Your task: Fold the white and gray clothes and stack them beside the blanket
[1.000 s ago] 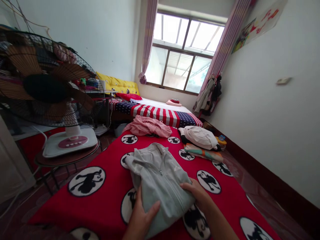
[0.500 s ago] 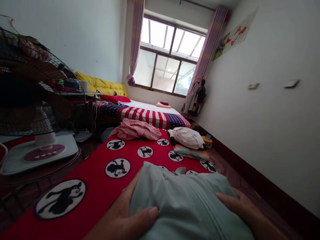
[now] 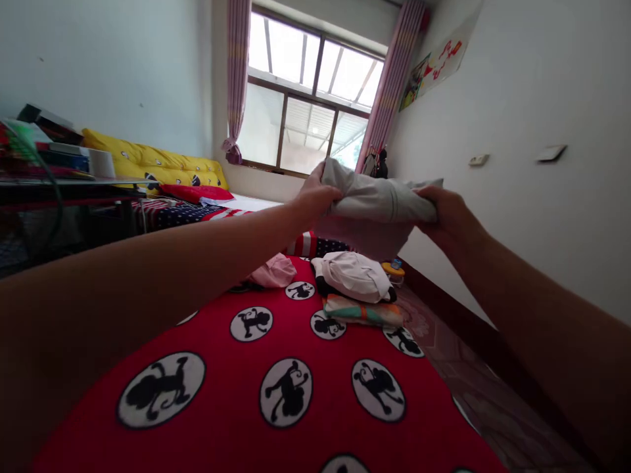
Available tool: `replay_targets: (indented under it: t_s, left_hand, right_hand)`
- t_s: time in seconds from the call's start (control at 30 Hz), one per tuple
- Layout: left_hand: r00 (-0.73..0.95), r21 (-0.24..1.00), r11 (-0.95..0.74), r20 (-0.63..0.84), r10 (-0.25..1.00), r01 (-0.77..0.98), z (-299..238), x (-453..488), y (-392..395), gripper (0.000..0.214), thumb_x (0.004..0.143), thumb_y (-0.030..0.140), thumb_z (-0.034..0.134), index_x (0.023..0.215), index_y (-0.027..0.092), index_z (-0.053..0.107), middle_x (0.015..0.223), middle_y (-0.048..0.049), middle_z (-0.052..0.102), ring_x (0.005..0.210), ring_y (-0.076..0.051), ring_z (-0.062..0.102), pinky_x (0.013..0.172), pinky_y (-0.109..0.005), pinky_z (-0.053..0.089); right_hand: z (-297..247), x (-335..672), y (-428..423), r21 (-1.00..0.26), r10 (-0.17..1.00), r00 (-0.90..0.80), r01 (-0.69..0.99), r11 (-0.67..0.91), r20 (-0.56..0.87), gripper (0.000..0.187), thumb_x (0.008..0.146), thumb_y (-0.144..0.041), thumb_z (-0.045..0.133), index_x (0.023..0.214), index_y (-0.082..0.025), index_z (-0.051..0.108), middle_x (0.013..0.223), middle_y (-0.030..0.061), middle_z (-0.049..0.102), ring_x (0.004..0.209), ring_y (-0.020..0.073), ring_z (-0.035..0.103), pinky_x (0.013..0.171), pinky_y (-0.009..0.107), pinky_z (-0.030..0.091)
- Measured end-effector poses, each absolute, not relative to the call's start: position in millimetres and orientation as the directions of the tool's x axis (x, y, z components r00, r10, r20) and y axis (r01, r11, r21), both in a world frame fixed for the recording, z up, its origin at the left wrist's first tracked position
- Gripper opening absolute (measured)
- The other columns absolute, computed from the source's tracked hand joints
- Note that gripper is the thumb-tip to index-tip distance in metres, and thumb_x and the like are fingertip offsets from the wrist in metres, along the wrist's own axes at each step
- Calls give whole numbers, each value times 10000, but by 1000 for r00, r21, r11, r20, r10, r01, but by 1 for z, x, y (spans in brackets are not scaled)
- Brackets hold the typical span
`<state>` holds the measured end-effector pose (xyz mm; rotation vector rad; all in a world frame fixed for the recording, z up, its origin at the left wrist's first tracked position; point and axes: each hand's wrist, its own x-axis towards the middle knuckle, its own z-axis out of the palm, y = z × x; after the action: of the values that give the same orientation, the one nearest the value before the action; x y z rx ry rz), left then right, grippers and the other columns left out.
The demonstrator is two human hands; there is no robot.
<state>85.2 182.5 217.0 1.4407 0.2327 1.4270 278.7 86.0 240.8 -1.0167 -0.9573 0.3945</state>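
Both my arms reach forward over a red blanket with black cartoon circles (image 3: 276, 341). A folded grey zip jacket (image 3: 379, 200) hangs in the air between them. My left hand (image 3: 315, 194) is closed on its left end and my right hand (image 3: 446, 210) is closed on its right end. Below the jacket, on the blanket, lie a folded white garment (image 3: 352, 274) and a folded striped green and orange cloth (image 3: 362, 310). A crumpled pink garment (image 3: 273, 270) lies to their left.
Beyond the blanket stands a bed with a stars-and-stripes cover (image 3: 197, 213) and a yellow headboard (image 3: 152, 161). A window with pink curtains (image 3: 305, 105) fills the far wall. Shelves with clutter (image 3: 49, 171) stand at the left. A white wall (image 3: 532, 131) runs along the right, brown floor beneath it.
The grey jacket was lying on the red blanket under my hands. Now both hands have lifted it and carried it forward, out over the stack of folded clothes. The camera has swung right.
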Motion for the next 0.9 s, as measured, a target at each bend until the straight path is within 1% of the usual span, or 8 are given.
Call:
replay_targets:
  t_s: [0.1,0.17,0.27,0.4,0.47,0.53,0.7,0.9]
  left_hand:
    - [265,804,-340,507,820,-487,208,126,228,716,743,-52,586,1381,169,350,1167,-101,569,902,-165,602,776,-309,519]
    - [290,864,-197,358,888,-463,170,148,248,734,759,12,609,1405,186,308,1187,-101,572,856,-147,616,748,-298,528]
    - [320,923,20,113,941,-384,83,168,260,740,719,19,621,1384,181,339,1092,-103,617,761,-150,645,667,-285,540]
    - [381,923,237,-111,918,-303,-34,160,240,575,656,58,689,1201,90,510,786,-85,647,620,-203,670,549,-288,529]
    - [375,910,262,-131,918,-322,-74,144,223,542,660,89,700,1172,101,524,798,-86,661,668,-199,684,588,-271,534]
    - [390,880,223,-47,920,-419,-97,125,205,484,674,142,707,1132,113,553,873,-98,685,740,-173,686,665,-245,536]
    - [464,854,258,-21,886,-452,-111,81,163,434,619,270,782,996,104,647,900,-109,712,748,-155,671,691,-230,531]
    - [400,888,213,-36,916,-407,-113,39,110,422,602,349,787,947,136,670,833,-76,711,713,-161,662,652,-242,525]
  right_hand:
    - [226,322,141,-853,623,612,183,489,488,136,677,-129,640,808,-135,601,669,-40,568,617,97,554,522,223,498]
    - [183,347,168,-905,605,694,169,391,391,212,639,-158,689,832,-142,602,667,-45,580,621,109,563,514,243,513]
    - [85,372,186,-976,569,800,92,195,189,209,584,-174,721,751,-153,598,615,-35,586,585,130,573,475,243,503]
    - [-44,385,164,-988,408,904,77,135,126,196,621,-247,670,759,-183,547,626,-31,579,542,139,577,451,247,491]
    - [-87,385,141,-987,315,940,100,124,134,202,664,-318,615,796,-197,522,647,-29,581,548,142,588,461,247,487]
    - [-111,382,120,-983,276,946,140,119,168,227,690,-380,573,818,-203,512,653,-24,588,563,145,599,499,255,499]
    - [-120,356,84,-946,485,824,323,25,294,216,661,-385,584,752,-190,583,596,11,613,548,192,601,557,319,500]
    - [-111,289,51,-805,645,619,594,-10,449,50,641,-209,580,617,-220,622,763,62,658,789,248,598,803,366,455]
